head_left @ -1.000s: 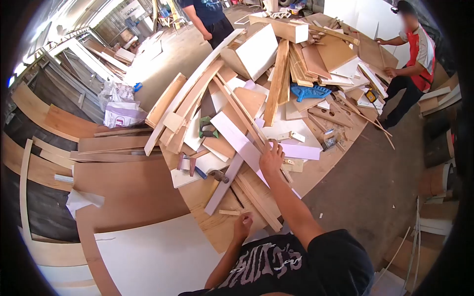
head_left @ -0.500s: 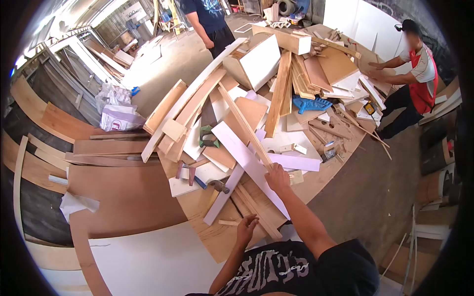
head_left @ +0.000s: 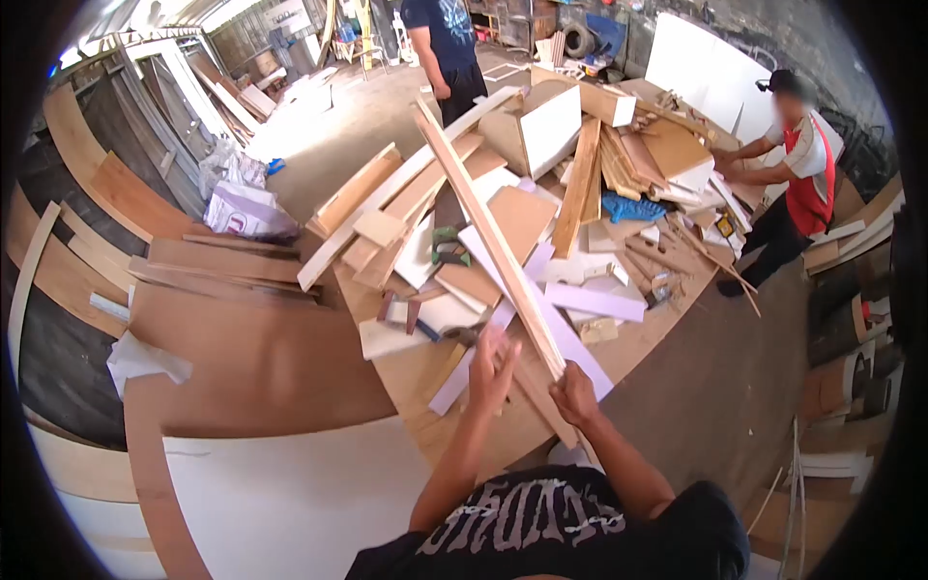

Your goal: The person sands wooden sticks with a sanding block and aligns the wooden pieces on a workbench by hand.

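Observation:
My right hand [head_left: 577, 394] is closed round the near end of a long wooden strip [head_left: 498, 246]. That strip slants up and away over the heap, its far end raised above the other boards. To the left of it is my left hand [head_left: 491, 371], held up with fingers apart and nothing in it. Beneath the strip lies a lavender board [head_left: 578, 360], and another lavender piece [head_left: 594, 301] rests to its right. A hammer head [head_left: 464, 335] shows just behind my left hand; the rest of the hammer is mostly hidden.
Offcuts pile up on the plywood table [head_left: 643, 353], with a blue cloth-like item [head_left: 630, 208] among them. A person in a red vest [head_left: 812, 179] handles pieces at the right. Another person [head_left: 445, 48] stands behind the heap. A white panel [head_left: 290, 503] lies at front left.
My right hand has drawn the strip nearer to my body and its far end has risen off the pile. My left hand has moved up and forward toward the strip.

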The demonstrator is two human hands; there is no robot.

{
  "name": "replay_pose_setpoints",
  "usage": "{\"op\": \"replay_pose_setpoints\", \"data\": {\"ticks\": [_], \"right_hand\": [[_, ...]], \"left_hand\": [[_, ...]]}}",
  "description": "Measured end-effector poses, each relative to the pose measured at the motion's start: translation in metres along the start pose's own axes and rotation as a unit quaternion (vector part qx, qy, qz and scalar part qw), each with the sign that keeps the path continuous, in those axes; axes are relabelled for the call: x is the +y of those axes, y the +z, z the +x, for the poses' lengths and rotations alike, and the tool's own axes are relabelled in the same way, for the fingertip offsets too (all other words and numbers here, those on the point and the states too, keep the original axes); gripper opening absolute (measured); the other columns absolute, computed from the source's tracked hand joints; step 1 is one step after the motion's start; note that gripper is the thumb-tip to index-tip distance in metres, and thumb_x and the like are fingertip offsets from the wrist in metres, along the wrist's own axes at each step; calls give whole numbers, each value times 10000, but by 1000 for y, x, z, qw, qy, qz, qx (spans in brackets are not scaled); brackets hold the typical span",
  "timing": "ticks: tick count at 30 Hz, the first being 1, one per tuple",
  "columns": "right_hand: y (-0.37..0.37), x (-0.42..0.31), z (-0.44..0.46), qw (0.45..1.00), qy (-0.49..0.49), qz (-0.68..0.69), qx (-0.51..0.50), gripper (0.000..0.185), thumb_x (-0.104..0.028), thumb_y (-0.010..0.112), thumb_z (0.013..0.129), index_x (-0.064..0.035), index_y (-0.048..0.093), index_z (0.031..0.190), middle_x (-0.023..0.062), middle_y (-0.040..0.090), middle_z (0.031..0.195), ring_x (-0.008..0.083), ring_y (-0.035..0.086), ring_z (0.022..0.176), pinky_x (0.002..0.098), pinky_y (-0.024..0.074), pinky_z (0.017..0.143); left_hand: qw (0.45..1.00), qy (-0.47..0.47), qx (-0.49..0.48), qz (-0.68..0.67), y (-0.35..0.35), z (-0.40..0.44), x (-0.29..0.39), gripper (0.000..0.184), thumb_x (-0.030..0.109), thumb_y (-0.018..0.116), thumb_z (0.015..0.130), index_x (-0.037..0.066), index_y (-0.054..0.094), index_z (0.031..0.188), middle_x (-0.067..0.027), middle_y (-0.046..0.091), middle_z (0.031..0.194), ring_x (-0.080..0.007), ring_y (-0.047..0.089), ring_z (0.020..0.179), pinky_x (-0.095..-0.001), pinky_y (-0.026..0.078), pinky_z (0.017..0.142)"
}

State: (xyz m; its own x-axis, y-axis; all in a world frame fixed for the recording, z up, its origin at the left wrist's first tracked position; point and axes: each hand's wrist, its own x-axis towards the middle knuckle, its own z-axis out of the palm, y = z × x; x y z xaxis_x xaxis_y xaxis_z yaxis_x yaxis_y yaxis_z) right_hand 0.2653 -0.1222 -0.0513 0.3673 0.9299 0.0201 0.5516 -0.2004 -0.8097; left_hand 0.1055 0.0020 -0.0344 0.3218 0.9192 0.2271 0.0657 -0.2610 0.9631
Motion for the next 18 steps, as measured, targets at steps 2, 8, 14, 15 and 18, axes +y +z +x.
{"op": "replay_pose_setpoints", "data": {"ticks": [2, 8, 14, 15, 18], "right_hand": [[41, -4, -14, 998, -42, -39, -2, 282, -149, 670, 869, -3, 463, 993, 204, 559, 748, 414, 584, 701, 488, 456, 625], [120, -51, -33, 988, -140, 69, 20, 382, -189, 668, 903, -2, 435, 1140, 199, 574, 737, 398, 595, 647, 486, 461, 594], [128, -75, -52, 977, -177, 95, -68, 495, -199, 664, 927, 3, 408, 1301, 222, 601, 889, 370, 625, 760, 452, 486, 673], [132, -81, -53, 982, -132, 95, -93, 543, -213, 677, 927, 21, 386, 1322, 235, 602, 933, 367, 627, 774, 451, 486, 688], [154, -85, -48, 973, -198, 110, -29, 581, -222, 692, 922, 37, 365, 1327, 251, 602, 946, 371, 626, 771, 453, 488, 691]], "left_hand": [[969, -39, 9, -245, -10, 15, 14, 854, 187, 703, 940, 5, 143, 1558, -233, 505, 1381, -298, 539, 1238, -390, 450, 1046], [963, -6, 34, -266, -67, 10, 63, 358, 48, 705, 909, -7, 469, 1174, -87, 624, 998, -125, 638, 804, -254, 565, 710], [955, 45, 126, -266, -93, -18, 96, 328, 42, 669, 934, -6, 463, 1185, -80, 602, 885, -104, 575, 639, -252, 505, 544], [957, 57, 120, -258, -97, -20, 104, 311, 64, 704, 914, -9, 498, 1137, -67, 625, 824, -96, 581, 615, -253, 507, 541], [986, 85, 92, -114, -102, -23, 100, 300, 19, 687, 909, -18, 501, 1142, -47, 606, 832, -98, 562, 578, -266, 506, 529]]}}
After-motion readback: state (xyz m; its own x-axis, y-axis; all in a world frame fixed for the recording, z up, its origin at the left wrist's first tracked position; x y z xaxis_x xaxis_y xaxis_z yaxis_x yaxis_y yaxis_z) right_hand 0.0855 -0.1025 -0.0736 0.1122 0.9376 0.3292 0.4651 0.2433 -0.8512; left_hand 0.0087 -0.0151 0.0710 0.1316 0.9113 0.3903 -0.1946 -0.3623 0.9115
